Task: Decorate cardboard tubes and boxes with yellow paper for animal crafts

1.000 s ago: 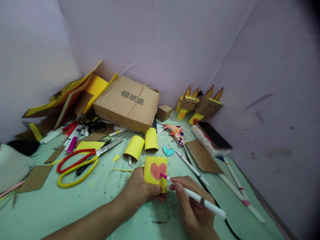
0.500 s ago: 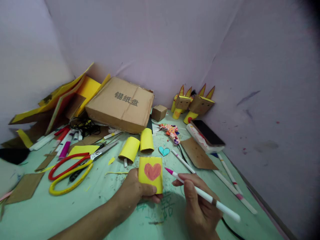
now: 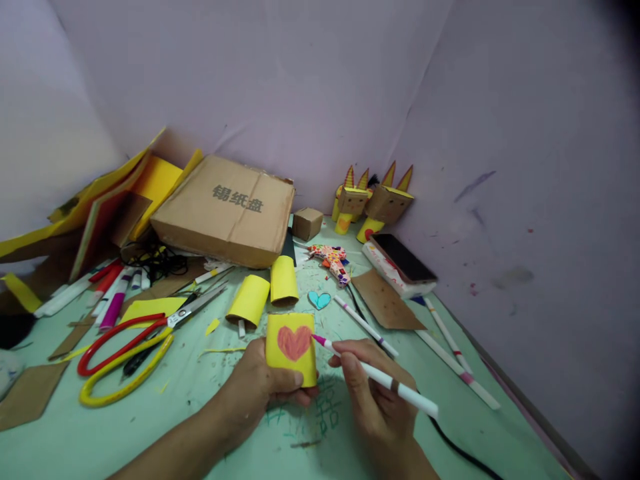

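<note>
My left hand [image 3: 273, 380] grips a yellow-covered cardboard tube [image 3: 291, 371] with its thumb across the lower front. A coloured-in pinkish-red heart [image 3: 294, 343] faces me on the tube. My right hand [image 3: 375, 387] is closed round a white marker pen [image 3: 380, 377]. The pen's magenta tip is at the right edge of the heart; whether it touches the paper I cannot tell. Just behind the held tube, one yellow tube [image 3: 249, 300] lies tilted and another yellow tube [image 3: 284, 280] stands beside it. A small blue paper heart [image 3: 319, 301] lies to their right.
Red-and-yellow-handled scissors [image 3: 135, 353] lie open at left, near several markers [image 3: 113, 300]. A large cardboard box [image 3: 225, 213] and a small box [image 3: 307, 224] stand behind. At right are a patterned glue gun [image 3: 333, 260], a phone [image 3: 403, 257], loose pens and cardboard figures [image 3: 387, 203].
My right hand has brought the marker tip leftward to the edge of the heart. The whole view has shifted, so the surroundings sit further left. My left hand keeps its hold.
</note>
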`<action>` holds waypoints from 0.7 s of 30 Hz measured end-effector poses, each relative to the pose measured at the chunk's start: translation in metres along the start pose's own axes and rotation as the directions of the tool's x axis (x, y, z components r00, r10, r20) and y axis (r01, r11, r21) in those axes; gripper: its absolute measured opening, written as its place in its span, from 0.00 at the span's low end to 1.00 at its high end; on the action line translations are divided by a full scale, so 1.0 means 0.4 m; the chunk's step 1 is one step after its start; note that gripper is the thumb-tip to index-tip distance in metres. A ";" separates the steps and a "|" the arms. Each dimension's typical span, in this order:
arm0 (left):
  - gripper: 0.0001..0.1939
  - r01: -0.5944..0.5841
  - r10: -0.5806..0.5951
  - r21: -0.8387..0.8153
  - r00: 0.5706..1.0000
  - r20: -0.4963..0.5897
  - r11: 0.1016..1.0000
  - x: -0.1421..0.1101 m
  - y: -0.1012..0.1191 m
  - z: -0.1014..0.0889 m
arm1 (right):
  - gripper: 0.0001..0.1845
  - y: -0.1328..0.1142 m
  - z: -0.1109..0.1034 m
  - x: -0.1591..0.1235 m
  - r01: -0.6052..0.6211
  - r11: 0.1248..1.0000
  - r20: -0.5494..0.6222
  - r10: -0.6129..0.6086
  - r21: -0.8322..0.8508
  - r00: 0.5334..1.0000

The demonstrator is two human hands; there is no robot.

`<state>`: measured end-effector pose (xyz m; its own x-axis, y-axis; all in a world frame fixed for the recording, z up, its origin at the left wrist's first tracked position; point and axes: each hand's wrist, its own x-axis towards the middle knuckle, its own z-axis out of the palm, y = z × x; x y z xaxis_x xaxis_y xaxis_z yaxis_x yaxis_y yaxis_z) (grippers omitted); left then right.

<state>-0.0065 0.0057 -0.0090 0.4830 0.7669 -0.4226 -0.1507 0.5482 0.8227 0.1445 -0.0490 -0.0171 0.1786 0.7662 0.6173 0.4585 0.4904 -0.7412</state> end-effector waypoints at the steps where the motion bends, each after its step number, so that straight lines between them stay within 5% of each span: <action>1: 0.20 -0.005 0.005 0.002 1.000 0.006 1.000 -0.001 -0.001 0.000 | 0.12 0.000 0.000 0.000 -0.005 1.000 0.007 0.005 -0.001 1.000; 21: 0.18 0.001 -0.001 0.005 1.000 -0.011 1.000 -0.002 0.000 0.003 | 0.12 -0.004 0.003 0.000 0.006 1.000 -0.006 -0.006 -0.026 1.000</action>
<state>-0.0057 0.0045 -0.0081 0.4737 0.7699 -0.4277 -0.1457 0.5474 0.8241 0.1427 -0.0492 -0.0163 0.1812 0.7606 0.6234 0.4822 0.4838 -0.7303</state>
